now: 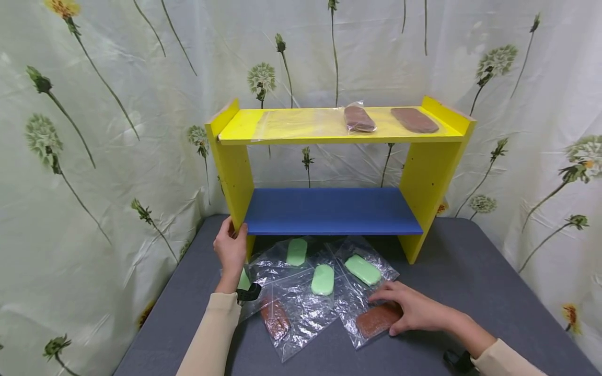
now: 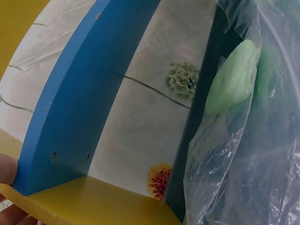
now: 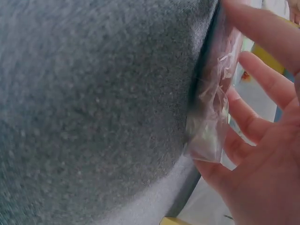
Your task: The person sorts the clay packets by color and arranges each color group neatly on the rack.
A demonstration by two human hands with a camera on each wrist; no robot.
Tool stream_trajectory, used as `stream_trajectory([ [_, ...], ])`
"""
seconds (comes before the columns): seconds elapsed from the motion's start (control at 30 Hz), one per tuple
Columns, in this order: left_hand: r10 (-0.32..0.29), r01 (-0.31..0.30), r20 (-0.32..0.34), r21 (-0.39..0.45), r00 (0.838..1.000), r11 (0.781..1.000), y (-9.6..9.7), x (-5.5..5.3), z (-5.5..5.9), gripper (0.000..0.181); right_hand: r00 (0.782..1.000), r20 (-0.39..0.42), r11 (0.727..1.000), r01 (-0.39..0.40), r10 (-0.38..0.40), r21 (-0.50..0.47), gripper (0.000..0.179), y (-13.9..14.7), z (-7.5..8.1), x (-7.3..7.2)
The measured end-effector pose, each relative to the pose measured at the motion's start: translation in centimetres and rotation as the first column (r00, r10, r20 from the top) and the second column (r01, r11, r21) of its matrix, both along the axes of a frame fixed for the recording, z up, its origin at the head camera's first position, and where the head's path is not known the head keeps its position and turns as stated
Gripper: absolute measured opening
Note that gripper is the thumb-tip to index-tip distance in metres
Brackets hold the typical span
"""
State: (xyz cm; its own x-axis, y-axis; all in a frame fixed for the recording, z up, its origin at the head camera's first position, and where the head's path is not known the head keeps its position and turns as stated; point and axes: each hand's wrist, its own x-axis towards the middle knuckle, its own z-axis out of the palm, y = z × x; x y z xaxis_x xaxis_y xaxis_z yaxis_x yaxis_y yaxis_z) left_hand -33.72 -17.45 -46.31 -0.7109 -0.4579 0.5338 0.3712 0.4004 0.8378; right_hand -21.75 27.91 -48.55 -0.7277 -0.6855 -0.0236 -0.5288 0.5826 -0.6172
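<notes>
My left hand (image 1: 231,248) grips the left side panel of a yellow and blue shelf unit (image 1: 335,211), thumb by the blue board's corner; the left wrist view shows fingertips (image 2: 8,169) there. Low over a reddish-brown block (image 1: 374,320) in a clear zip bag is my right hand (image 1: 416,308), fingers spread and slightly bent, thumb beside the block. From the right wrist the hand (image 3: 262,150) appears against the bag (image 3: 208,126); how firmly it touches is unclear. More zip bags hold green blocks (image 1: 322,280) and another reddish-brown block (image 1: 275,317).
Two brown blocks lie on the top yellow board (image 1: 291,122), one (image 1: 358,119) in clear wrapping, the other (image 1: 414,120) further right. The unit stands on a dark grey table (image 1: 475,271). Behind hangs a flower-patterned curtain (image 1: 141,104).
</notes>
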Motion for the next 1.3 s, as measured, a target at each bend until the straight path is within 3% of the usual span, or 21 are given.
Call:
stream_trajectory([
  [0.43,-0.009,0.009,0.004,0.001,1.0,1.0,-0.07,-0.03,-0.13,0.036,0.997,-0.076,0.998,0.029,-0.026,0.047,0.051,0.37,-0.44,-0.42],
  [0.97,-0.011,0.011,0.016,0.007,1.0,1.0,-0.13,-0.06,-0.23,0.037,0.994,-0.106,0.999,0.037,-0.04,-0.034,0.037,0.18,-0.45,-0.62],
  [1.3,-0.01,0.01,0.017,0.004,1.0,1.0,-0.13,-0.03,-0.19,0.037,0.991,0.089,0.986,0.108,-0.098,-0.123,0.03,-0.35,0.25,-0.58],
])
